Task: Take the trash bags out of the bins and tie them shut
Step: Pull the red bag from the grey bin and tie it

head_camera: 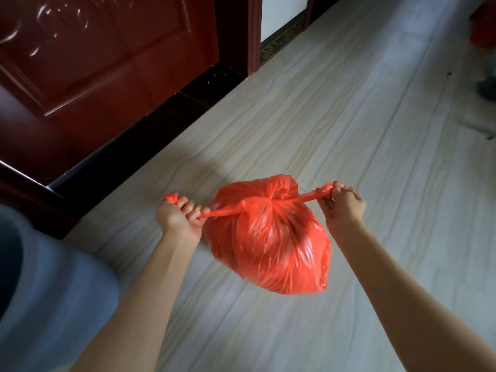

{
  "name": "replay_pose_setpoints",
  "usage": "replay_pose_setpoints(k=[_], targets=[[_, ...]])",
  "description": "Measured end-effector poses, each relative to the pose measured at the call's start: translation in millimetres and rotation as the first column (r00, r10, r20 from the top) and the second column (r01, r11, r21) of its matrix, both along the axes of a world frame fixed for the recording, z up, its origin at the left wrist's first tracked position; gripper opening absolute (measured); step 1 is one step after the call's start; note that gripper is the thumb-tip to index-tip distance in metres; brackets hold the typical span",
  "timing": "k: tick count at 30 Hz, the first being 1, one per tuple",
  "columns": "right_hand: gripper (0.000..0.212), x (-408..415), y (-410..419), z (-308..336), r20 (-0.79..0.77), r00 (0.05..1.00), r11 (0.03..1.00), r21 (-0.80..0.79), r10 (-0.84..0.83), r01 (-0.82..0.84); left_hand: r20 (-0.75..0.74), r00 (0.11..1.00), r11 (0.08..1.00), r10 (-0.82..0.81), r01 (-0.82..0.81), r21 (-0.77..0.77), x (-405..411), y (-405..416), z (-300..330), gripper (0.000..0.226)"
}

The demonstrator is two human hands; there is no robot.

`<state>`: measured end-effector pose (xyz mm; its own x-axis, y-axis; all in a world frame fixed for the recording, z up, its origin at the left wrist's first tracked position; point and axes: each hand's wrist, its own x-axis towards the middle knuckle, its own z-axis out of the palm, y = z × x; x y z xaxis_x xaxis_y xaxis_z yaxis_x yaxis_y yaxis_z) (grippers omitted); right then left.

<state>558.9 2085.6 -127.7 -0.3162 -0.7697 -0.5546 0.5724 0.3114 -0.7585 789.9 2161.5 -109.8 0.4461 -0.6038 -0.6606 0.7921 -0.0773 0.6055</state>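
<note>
Fingers: we see both sets curled tight, each fist clamped round one twisted ear of the bag [271, 237]; none spread.
Left hand [179, 216]: grips the left ear, loose end poking out past the knuckles.
Right hand [342, 205]: grips the right ear, strip taut toward the neck.
Bag: red, full, hanging between our hands above the floor [375, 116], well out of any bin.
Knot: ears cross at the neck, pulled apart; we judge one cinch is on, cannot tell if a second is tied.
Done: this bag lifted out, mouth gathered.
Left: likely finish the knot, set it down; other bags, we cannot tell.
Bin [40, 277]: grey, near our left arm, blurred; inside hidden.
Door [107, 63]: dark red, beyond the bag.
</note>
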Motion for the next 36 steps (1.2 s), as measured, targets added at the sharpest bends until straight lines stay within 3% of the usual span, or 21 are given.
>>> replay_pose_setpoints(k=[4,8,9,12,14,15,16,17,19,22,23,25,27,28,29,30,33,36], targets=[[0.030,-2,4,0,0.019,1.000,0.999,-0.038,0.024,-0.023,0.016,1.000,1.000,-0.010,0.010,0.018,3,1,-2,0.036],[0.017,-2,5,17,-0.007,0.990,0.959,-0.247,0.140,-0.137,0.165,0.969,0.983,-0.183,0.178,0.042,4,-5,12,0.033],[0.020,0,5,22,0.002,0.987,0.944,-0.291,0.161,-0.153,0.213,0.933,0.957,-0.290,0.276,0.092,4,-7,17,0.036],[0.064,10,7,33,0.055,0.968,0.925,-0.314,0.244,-0.215,0.260,0.737,0.778,-0.624,0.556,0.293,0,-14,31,0.075],[0.076,15,7,31,0.158,0.946,0.934,-0.270,0.283,-0.234,0.214,0.655,0.687,-0.724,0.662,0.300,-4,-17,39,0.093],[0.074,16,9,29,0.179,0.940,0.941,-0.233,0.290,-0.246,0.167,0.653,0.673,-0.739,0.701,0.234,-6,-17,41,0.098],[0.064,16,12,27,0.120,0.936,0.932,-0.198,0.331,-0.304,0.116,0.665,0.675,-0.738,0.725,0.134,-6,-17,39,0.098],[0.047,18,15,25,-0.044,0.908,0.894,-0.158,0.417,-0.418,0.071,0.682,0.685,-0.727,0.728,0.023,-6,-16,39,0.092],[0.027,23,21,20,-0.469,0.696,0.774,-0.041,0.544,-0.632,0.022,0.714,0.704,-0.700,0.695,-0.145,-11,-12,40,0.060],[0.015,32,21,16,-0.737,0.456,0.685,0.014,0.499,-0.728,0.098,0.762,0.734,-0.640,0.644,-0.214,-26,-9,29,0.033],[0.011,34,20,14,-0.783,0.405,0.672,0.023,0.473,-0.740,0.180,0.756,0.738,-0.629,0.654,-0.166,-33,-8,25,0.025],[0.009,38,22,7,-0.836,0.349,0.685,0.043,0.423,-0.728,0.395,0.667,0.744,-0.632,0.665,0.069,-45,-8,18,0.006],[0.011,41,28,1,-0.872,0.357,0.716,-0.011,0.334,-0.698,0.606,0.468,0.740,-0.644,0.581,0.339,-53,-8,13,0.016],[0.012,41,30,-1,-0.887,0.376,0.725,-0.073,0.266,-0.685,0.690,0.391,0.766,-0.609,0.514,0.385,-57,-9,13,0.016],[0.012,41,32,-3,-0.895,0.396,0.718,-0.137,0.206,-0.682,0.745,0.371,0.805,-0.554,0.469,0.364,-61,-8,14,0.015],[0.015,40,33,-4,-0.894,0.409,0.705,-0.171,0.183,-0.688,0.768,0.389,0.830,-0.508,0.459,0.316,-63,-7,14,0.016],[0.034,45,35,-1,-0.903,0.371,0.649,-0.150,0.217,-0.746,0.696,0.581,0.875,-0.422,0.461,0.146,-66,-8,14,0.009],[0.034,50,32,7,-0.822,0.474,0.673,-0.159,0.315,-0.723,0.526,0.733,0.884,-0.431,0.460,0.083,-61,-12,10,0.011]])
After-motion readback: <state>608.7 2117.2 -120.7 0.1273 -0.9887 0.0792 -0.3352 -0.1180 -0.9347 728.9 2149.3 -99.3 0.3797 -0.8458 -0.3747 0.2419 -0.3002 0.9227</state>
